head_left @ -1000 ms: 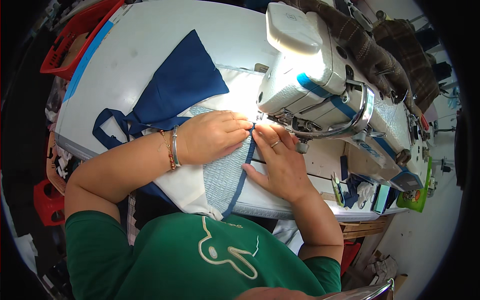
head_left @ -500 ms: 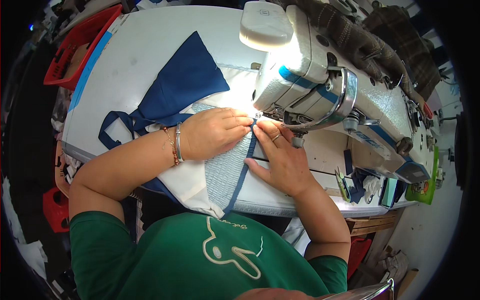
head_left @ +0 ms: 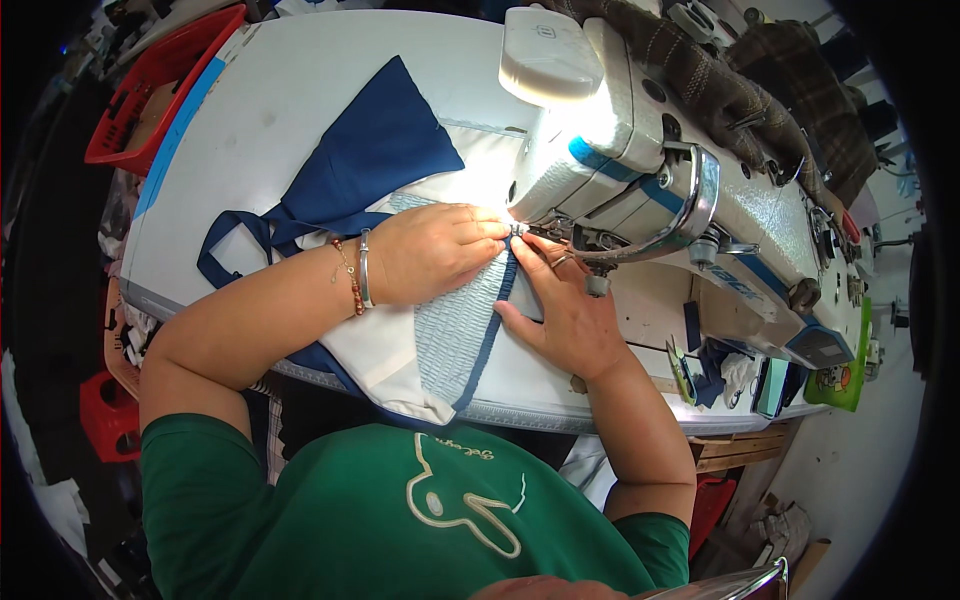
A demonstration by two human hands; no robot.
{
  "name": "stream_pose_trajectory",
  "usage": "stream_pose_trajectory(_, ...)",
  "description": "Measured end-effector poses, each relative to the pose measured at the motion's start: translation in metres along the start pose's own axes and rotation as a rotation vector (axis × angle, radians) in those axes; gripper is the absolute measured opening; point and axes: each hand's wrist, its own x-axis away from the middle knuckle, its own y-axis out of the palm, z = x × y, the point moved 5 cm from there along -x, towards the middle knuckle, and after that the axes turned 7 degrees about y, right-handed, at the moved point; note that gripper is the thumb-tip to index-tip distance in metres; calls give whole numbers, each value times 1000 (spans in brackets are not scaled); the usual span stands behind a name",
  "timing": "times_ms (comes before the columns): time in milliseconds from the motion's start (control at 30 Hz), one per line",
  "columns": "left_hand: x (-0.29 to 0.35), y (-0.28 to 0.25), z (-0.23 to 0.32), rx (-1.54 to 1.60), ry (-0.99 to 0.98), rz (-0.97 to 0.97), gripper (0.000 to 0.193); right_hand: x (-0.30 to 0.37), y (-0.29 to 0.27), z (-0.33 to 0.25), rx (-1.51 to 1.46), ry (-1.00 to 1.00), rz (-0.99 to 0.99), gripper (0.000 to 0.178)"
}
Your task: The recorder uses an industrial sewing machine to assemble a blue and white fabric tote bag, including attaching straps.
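A garment piece with navy, white and pale blue gathered panels (head_left: 455, 340) lies under the sewing machine (head_left: 600, 165), its navy edge running up to the lit presser foot (head_left: 518, 229). My left hand (head_left: 430, 250) rests on the gathered panel, its fingers closed together on the cloth just left of the foot. My right hand (head_left: 565, 310) lies flat to the right of the navy edge, fingers stretched toward the foot and thumb spread out beside the trim. Its fingertips are partly hidden beneath the machine head. A navy panel with a strap (head_left: 370, 140) spreads beyond my left hand.
A red basket (head_left: 165, 90) stands at the table's far left. Small scissors (head_left: 682, 370), navy scraps and a phone-like object (head_left: 773, 385) lie at the right. Brown plaid cloth (head_left: 800, 120) drapes behind the machine. The table's near edge (head_left: 530, 417) curves in front of me.
The garment's near end has shifted slightly away from me toward the machine. Both hands stay beside the presser foot, with only slight movement. The whole view has shifted a little.
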Motion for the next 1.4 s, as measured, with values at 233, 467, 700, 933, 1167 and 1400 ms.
stream_pose_trajectory(233, 0, -1, 0, 2, 24, -11, 35, 2, 1, 2, 65, 1, -35, 65)
stream_pose_trajectory(467, -1, 0, -1, 19, 4, -33, 31, 2, 0, 4, 76, 42, -108, 67)
stream_pose_trajectory(700, -1, 1, -2, 24, -7, -29, 30, -2, -3, 2, 3, 51, -102, 62)
stream_pose_trajectory(933, -1, 1, -4, 30, -18, -27, 33, -5, -7, -1, 1, -17, -26, 60)
stream_pose_trajectory(1167, 0, 4, -4, 18, -3, -77, 29, -3, -4, 3, 26, 20, -53, 61)
stream_pose_trajectory(1400, 0, 5, -4, 1, 2, -66, 29, -4, -5, 2, 41, -10, -24, 61)
